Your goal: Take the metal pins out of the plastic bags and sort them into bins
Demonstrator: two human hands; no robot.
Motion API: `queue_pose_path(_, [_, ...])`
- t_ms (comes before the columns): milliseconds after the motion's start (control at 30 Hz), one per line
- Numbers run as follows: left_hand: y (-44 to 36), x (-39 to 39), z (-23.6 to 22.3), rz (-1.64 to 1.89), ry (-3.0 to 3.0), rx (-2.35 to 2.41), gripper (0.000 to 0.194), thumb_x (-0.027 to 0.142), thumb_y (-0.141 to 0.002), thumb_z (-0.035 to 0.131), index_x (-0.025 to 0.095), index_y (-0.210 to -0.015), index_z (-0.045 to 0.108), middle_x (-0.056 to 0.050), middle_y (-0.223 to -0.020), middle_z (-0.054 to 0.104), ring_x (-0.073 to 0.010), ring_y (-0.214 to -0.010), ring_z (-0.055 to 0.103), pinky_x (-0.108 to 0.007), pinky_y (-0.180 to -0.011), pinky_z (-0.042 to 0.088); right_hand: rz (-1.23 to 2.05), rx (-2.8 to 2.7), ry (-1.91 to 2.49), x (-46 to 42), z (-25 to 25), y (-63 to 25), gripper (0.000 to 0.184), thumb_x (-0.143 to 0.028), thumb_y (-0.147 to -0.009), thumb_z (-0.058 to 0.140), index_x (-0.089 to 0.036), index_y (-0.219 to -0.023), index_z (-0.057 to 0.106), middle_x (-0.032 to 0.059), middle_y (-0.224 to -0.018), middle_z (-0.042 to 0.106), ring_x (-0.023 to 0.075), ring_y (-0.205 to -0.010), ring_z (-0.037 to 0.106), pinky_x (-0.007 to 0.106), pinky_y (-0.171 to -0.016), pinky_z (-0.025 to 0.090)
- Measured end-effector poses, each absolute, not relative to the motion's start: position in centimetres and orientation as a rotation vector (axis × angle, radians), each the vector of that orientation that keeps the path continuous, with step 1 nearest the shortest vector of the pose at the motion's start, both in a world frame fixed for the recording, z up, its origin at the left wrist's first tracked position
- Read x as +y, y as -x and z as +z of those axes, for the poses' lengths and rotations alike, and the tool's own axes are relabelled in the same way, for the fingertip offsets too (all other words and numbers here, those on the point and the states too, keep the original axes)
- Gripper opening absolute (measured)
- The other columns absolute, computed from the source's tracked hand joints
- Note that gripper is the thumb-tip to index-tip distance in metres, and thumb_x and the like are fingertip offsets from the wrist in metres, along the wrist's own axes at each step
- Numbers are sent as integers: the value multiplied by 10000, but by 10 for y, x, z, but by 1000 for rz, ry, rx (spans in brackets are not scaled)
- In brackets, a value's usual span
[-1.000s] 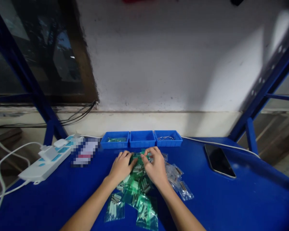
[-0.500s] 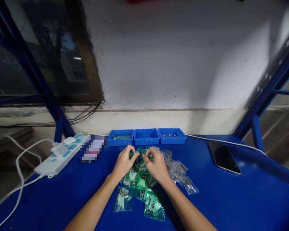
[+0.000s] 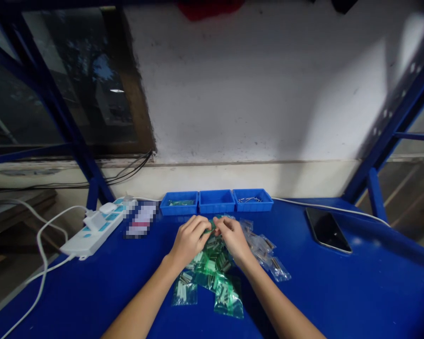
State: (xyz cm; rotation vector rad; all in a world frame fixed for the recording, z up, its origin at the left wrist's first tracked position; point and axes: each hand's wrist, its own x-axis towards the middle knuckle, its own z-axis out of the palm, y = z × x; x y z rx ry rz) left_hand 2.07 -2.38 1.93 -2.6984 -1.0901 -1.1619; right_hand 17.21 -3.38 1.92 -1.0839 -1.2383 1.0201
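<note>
My left hand and my right hand meet over a pile of small plastic bags. Both are closed, fingertips pinching a small green plastic bag between them, most of it covered by the fingers. Beneath and in front of my hands lie several green-tinted bags with white and metallic pieces inside. A clearer bag with white sticks rests at the near left of the pile. To the right of my right hand are several clear bags with thin dark pieces.
Three blue trays stand at the back: the left tray holds a green bag, the middle tray shows its bare floor, the right tray holds metal rods. A power strip with white cables lies left; a phone lies right.
My hands have drawn closer together on the green bag. My left hand's fingers now fold over it more. The view has shifted slightly.
</note>
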Motion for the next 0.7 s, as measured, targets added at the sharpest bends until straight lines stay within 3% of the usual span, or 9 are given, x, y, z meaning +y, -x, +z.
queue_pose_path(267, [-25, -21, 15, -1343, 2812, -1360, 210, 135, -798, 519, 219, -987, 558, -73, -1040, 556, -217, -1036, 517, -333, -886, 430, 1043, -1064, 1069, -29, 14, -174, 254, -404, -748, 576, -189, -646, 488, -32, -575, 503, 134, -567, 509, 252, -568, 410])
queue_pose_path(400, [-24, -15, 4, -1518, 2814, -1691, 278, 216, -795, 540, 200, -1073, 524, -84, -1025, 576, -224, -969, 550, -333, -796, 457, 1119, -889, 1027, -35, 18, -169, 287, -421, -678, 669, -202, -715, 487, -29, -644, 499, 137, -587, 517, 263, -563, 456])
queue_pose_path(633, [-24, -14, 6, -2657, 2488, -2220, 329, 320, -830, 499, 187, -1131, 501, -26, -815, 587, -136, -662, 558, -227, -561, 407, 1156, -894, 1023, -40, 16, -165, 292, -395, -662, 699, -216, -702, 471, -33, -656, 472, 130, -602, 483, 255, -569, 449])
queue_pose_path(700, [-23, -16, 8, -2713, 2469, -2245, 316, 390, -845, 495, 182, -1080, 535, -13, -744, 565, -140, -660, 553, -221, -554, 393, 1134, -925, 1053, -37, 13, -167, 280, -386, -671, 693, -213, -702, 475, -33, -646, 470, 128, -596, 473, 244, -554, 421])
